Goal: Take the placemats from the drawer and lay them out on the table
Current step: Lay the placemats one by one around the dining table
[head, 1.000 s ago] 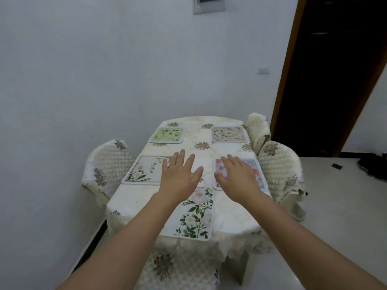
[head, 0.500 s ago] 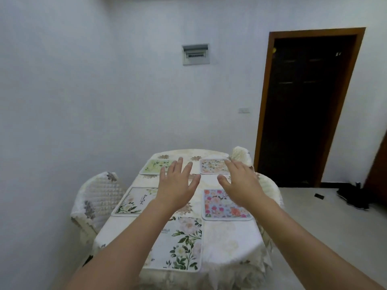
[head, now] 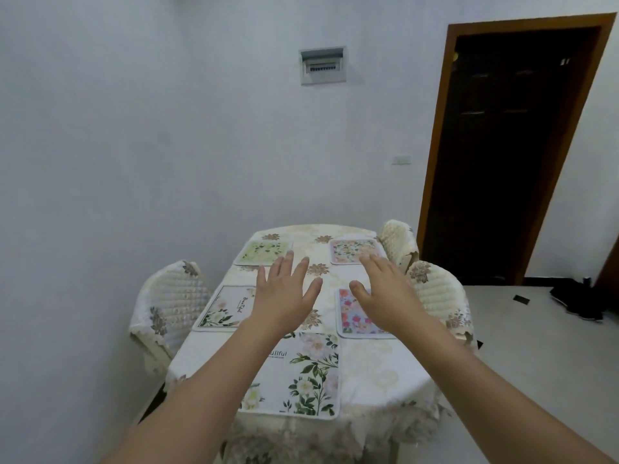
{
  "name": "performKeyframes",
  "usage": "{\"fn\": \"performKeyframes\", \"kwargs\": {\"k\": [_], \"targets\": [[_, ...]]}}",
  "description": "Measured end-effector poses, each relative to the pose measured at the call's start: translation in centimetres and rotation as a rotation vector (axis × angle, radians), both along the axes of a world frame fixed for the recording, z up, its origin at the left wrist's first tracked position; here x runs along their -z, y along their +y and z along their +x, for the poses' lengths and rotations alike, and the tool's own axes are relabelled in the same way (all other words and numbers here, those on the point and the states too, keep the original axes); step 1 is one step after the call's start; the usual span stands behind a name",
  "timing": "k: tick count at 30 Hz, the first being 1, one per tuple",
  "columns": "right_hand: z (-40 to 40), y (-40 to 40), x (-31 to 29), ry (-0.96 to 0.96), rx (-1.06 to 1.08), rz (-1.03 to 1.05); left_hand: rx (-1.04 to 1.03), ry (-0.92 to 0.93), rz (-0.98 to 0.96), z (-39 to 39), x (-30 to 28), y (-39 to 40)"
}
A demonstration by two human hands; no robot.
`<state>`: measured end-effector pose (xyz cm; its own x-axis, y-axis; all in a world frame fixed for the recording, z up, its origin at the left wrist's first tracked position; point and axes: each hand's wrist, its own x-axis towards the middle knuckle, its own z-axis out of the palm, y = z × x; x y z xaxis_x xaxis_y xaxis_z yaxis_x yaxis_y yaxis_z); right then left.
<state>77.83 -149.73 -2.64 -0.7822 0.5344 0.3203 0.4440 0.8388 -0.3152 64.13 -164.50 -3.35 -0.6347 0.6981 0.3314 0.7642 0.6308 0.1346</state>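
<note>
Five floral placemats (head: 294,376) lie on the clothed table (head: 378,373), quilted chairs (head: 167,306) flanking it — your left hand (head: 284,296) and right hand (head: 385,296) hover above, palms down, fingers spread, empty.

home dining room | clothed table (head: 385,373) | covered chairs (head: 167,306) | door (head: 509,145)

Five placemats (head: 294,376), seemingly three chairs (head: 170,306).

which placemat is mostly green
The far-left placemat, at the table's far end beside the wall. It is pale green all over; the other four are white or pink with flower prints.
</note>
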Motion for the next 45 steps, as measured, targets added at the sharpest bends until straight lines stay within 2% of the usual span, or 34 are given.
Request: {"fn": "performKeyframes", "kwargs": {"k": [8,16,20,24,31,39,45], "targets": [[2.4,6.9,1.1,-0.003,0.035,0.004,0.040,-0.011,-0.016,2.1,0.7,7.0],[4.9,19.5,3.7,-0.033,-0.026,-0.002,0.015,-0.061,-0.045,6.7,4.3,20.5],[6.0,25.7,4.7,-0.073,-0.084,-0.031,-0.044,-0.088,-0.041,8.3,5.5,25.8],[5.8,30.1,5.1,-0.106,-0.141,-0.051,-0.140,-0.163,-0.030,8.5,6.4,27.8],[0.2,32.7,7.7,-0.169,-0.320,-0.072,-0.283,-0.280,-0.071,6.3,10.4,30.4],[-10.5,37.2,11.8,-0.285,-0.484,-0.076,-0.439,-0.363,-0.094,-1.7,15.3,34.6],[-17.4,39.7,12.5,-0.298,-0.596,-0.061,-0.537,-0.344,-0.145,-6.6,15.7,36.5]]}}
